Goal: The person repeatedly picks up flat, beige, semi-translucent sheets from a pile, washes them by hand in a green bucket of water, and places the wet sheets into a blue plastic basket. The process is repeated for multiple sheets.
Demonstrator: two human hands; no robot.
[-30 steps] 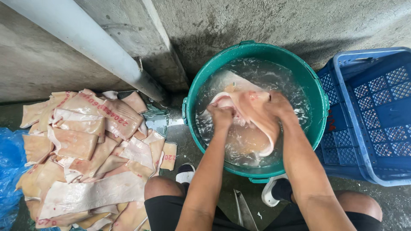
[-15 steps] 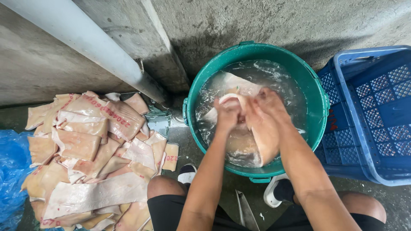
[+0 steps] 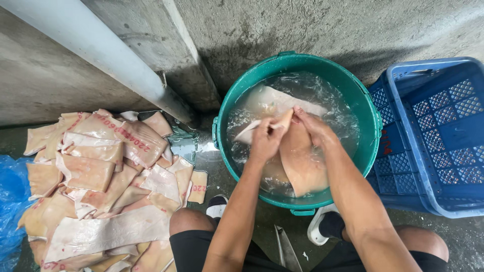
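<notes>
A green plastic tub (image 3: 373, 126) full of water stands on the concrete floor in front of me. Both hands are over it. My left hand (image 3: 266, 138) and my right hand (image 3: 313, 127) grip the top edge of a pale, pinkish sheet of raw skin (image 3: 302, 163), which hangs folded half out of the water. More pale sheets (image 3: 275, 100) lie under the water at the back of the tub.
A heap of similar pale sheets with red stamped marks (image 3: 101, 171) lies on the floor at left, beside blue plastic (image 3: 10, 201). A blue slatted crate (image 3: 438, 136) stands right of the tub. A grey pipe (image 3: 101, 55) slants along the concrete wall. A knife blade (image 3: 287, 249) lies between my feet.
The hands have shifted along the sheet and drawn together at its top edge, folding it and lifting more of it out of the water. The view has barely moved.
</notes>
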